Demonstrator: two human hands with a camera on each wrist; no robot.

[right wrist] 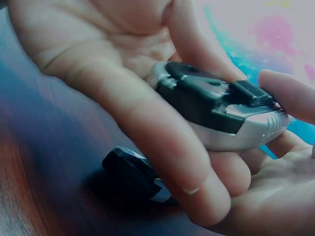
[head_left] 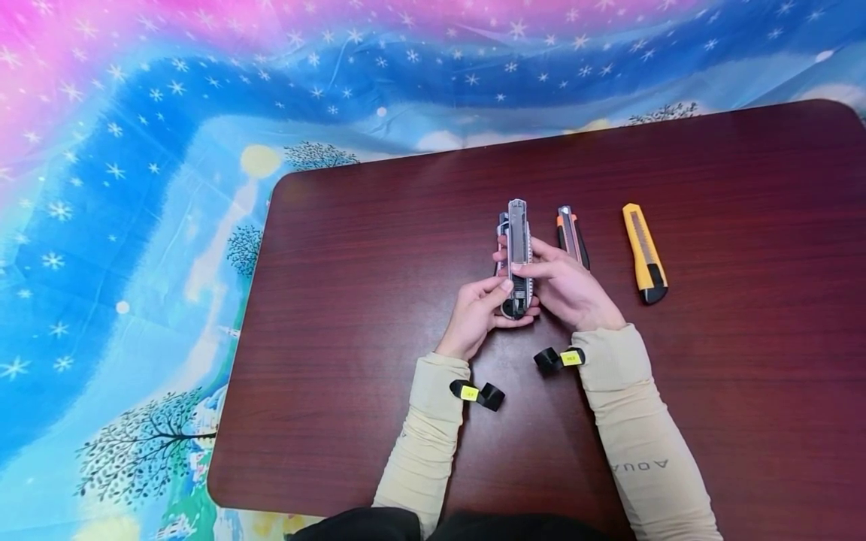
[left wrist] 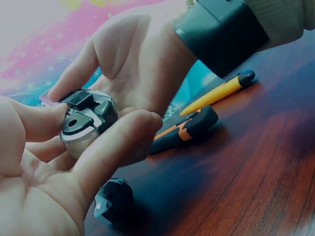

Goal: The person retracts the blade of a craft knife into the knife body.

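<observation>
Both hands hold one silver and black box cutter (head_left: 518,233) upright in the head view, above the table. The left hand (head_left: 473,315) pinches its lower end, thumb on the front near the black slider. From the other side, the right hand (head_left: 575,289) grips the body with its thumb across the front and fingers behind. A second box cutter (right wrist: 130,172), dark with silver, lies on the table below and is mostly hidden in the head view. Close past the right hand lies an orange and black box cutter (head_left: 571,234), its lower end covered by that hand.
A yellow box cutter (head_left: 646,252) with a black end lies farther right on the dark red wooden table (head_left: 352,300). Black wrist straps with small cameras sit on both forearms. A patterned blue and pink cloth (head_left: 203,98) hangs behind and left of the table.
</observation>
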